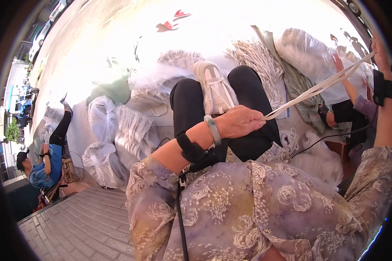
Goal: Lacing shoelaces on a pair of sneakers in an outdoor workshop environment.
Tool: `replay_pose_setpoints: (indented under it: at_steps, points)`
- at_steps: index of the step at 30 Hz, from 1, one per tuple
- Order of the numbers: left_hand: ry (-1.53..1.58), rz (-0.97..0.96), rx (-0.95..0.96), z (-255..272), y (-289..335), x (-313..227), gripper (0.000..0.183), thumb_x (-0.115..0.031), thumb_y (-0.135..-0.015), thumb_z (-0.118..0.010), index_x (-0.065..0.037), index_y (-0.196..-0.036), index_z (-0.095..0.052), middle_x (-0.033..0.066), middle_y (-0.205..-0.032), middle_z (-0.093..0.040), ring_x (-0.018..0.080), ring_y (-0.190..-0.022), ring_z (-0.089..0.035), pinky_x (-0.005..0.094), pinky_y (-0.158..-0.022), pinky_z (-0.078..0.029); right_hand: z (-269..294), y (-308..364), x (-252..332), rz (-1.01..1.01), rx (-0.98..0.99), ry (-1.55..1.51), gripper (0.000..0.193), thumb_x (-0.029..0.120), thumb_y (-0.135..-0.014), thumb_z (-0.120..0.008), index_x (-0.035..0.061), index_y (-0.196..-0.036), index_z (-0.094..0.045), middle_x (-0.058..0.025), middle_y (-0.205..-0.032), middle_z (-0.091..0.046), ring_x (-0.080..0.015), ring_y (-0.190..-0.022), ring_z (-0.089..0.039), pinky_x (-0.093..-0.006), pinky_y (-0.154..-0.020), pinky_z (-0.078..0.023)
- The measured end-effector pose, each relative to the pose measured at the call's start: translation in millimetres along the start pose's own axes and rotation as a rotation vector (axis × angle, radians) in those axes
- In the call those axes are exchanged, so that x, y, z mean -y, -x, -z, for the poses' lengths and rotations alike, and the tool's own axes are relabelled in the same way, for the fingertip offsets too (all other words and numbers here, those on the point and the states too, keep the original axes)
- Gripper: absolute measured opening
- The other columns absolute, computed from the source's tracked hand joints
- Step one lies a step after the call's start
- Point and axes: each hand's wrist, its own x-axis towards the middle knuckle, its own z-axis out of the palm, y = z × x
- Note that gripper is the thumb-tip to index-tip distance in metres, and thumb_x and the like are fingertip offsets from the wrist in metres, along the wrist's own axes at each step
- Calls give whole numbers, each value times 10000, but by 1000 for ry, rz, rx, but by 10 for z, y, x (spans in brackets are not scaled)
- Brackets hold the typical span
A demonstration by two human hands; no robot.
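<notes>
My left hand (241, 122), with a pale bangle at its wrist, is closed on white shoelaces (318, 88) above my lap. The laces stretch taut up to my right hand (380, 54), raised at the far right rim; they end at its fingers, which are partly cut off by the picture's edge. Between my knees stands a white lace-up shoe (213, 87), toe pointing away. Some lacing shows across its front. My left hand lies just in front of the shoe's near end and hides part of it.
A bundle of white laces (259, 61) lies beyond my right knee. Clear plastic bags (103, 113) and stacked pale shoes (135, 130) are at left. A co-worker's hand (338, 63) is close to my right arm. Another person (48, 167) sits far left. Red shoes (167, 27) lie ahead.
</notes>
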Motion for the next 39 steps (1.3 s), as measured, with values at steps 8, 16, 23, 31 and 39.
replay_pose_setpoints:
  at_steps: [8,16,23,31,39]
  points:
    - [447,454,177,52,262,179,331,-304,-915,-450,-71,-693,-530,-52,-529,-381,37,-492,-351,197,-452,-302,-2882,1395,-147,-103,653,-92,182,167,-832,-607,24,-722,-582,58,-633,-482,-32,-626,-405,-211,-556,-355]
    - [471,292,108,111,71,3,357,-310,-914,-456,-54,-676,-532,-51,-527,-381,39,-492,-339,210,-445,-262,-4043,1636,242,105,932,311,377,390,-701,-688,19,-719,-627,-134,-649,-597,-259,-645,-580,-377,-622,-434]
    - [643,222,168,258,40,-350,370,-293,-917,-464,-56,-636,-499,-42,-563,-394,42,-518,-322,206,-482,-272,-4089,1650,203,-62,1035,303,386,404,-659,-705,40,-781,-666,-143,-736,-637,-274,-735,-610,-376,-684,-450]
    - [67,-72,-4,172,66,-430,388,-289,-917,-478,-13,-648,-433,56,-528,-353,166,-471,-331,314,-476,-305,-3965,1811,66,17,875,175,355,364,-701,-672,12,-728,-632,-127,-633,-588,-247,-610,-564,-367,-616,-438]
    - [168,-241,-141,238,119,-881,267,-181,-879,-547,-13,-678,-493,90,-525,-421,244,-458,-398,326,-455,-332,-3287,2335,179,227,914,1,182,231,-795,-583,58,-833,-623,-96,-606,-572,-254,-546,-547,-340,-535,-422]
